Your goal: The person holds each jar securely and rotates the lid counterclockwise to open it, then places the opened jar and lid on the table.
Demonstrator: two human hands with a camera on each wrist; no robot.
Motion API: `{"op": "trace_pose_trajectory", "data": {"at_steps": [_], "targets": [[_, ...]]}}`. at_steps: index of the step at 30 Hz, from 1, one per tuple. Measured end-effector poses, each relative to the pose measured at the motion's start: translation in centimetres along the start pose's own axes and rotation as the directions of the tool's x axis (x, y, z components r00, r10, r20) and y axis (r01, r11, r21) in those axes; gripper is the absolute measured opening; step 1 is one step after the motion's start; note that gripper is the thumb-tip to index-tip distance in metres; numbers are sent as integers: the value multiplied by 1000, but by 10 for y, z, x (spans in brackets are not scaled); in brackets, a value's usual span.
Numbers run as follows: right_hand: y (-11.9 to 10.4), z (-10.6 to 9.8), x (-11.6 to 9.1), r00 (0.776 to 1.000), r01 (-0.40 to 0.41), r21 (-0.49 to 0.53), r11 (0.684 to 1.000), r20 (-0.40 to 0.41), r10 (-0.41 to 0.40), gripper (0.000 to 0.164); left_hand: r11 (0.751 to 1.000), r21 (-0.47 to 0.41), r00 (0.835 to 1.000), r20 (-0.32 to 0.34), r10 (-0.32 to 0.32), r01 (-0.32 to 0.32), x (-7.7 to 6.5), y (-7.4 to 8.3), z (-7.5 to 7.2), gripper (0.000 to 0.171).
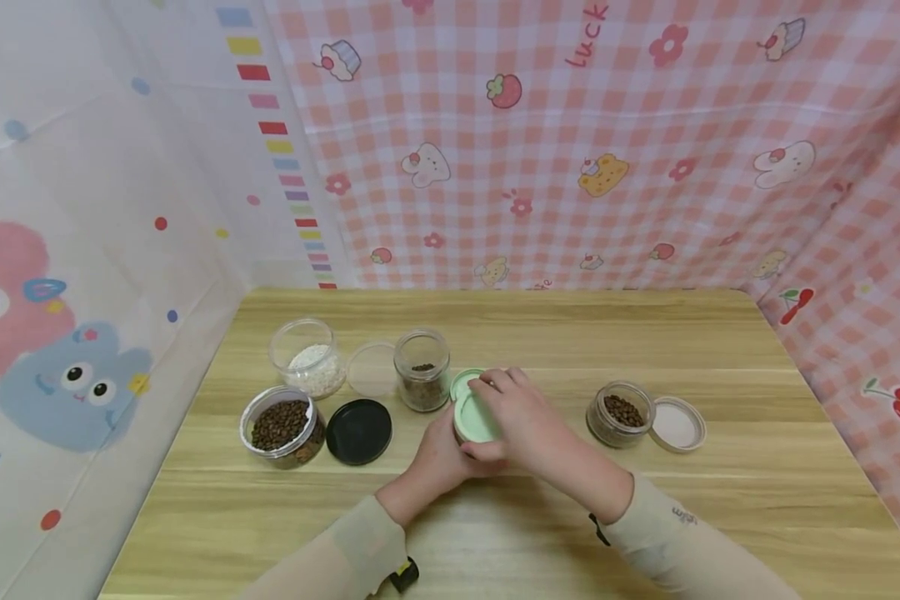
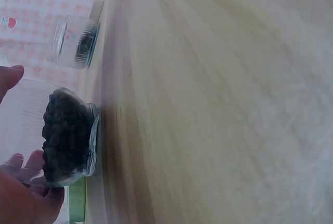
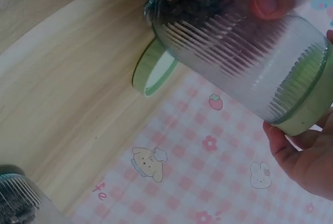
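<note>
In front of me a ridged glass jar (image 3: 223, 52) stands upright with dark beans (image 2: 67, 135) in its bottom. My left hand (image 1: 438, 458) grips the jar's body low on its side. A light-green lid (image 1: 477, 419) sits at the jar's mouth, and my right hand (image 1: 521, 412) holds its rim between thumb and fingers. A second green lid (image 3: 155, 68) lies on the table just behind the jar, partly covered by it in the head view.
At left stand a jar of white grains (image 1: 315, 371), a jar of brown beans (image 1: 281, 425) and a half-filled jar (image 1: 422, 371). Between them lie a black lid (image 1: 359, 431) and a clear lid (image 1: 372, 368). At right, another bean jar (image 1: 620, 414) stands beside a white lid (image 1: 677, 424).
</note>
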State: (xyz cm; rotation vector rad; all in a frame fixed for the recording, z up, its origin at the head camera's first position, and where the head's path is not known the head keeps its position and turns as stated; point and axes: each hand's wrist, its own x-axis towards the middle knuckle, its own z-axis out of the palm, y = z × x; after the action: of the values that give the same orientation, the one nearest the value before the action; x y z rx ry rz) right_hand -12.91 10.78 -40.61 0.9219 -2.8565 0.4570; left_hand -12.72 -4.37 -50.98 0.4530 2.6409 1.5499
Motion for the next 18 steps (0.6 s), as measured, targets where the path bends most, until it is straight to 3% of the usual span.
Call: {"op": "trace_pose_trajectory", "data": {"at_steps": [18], "targets": [[18,4,11,986,166,57,985,-30,-164,71,997,60,999,-8,-53,54,3,3,-5,101]]}}
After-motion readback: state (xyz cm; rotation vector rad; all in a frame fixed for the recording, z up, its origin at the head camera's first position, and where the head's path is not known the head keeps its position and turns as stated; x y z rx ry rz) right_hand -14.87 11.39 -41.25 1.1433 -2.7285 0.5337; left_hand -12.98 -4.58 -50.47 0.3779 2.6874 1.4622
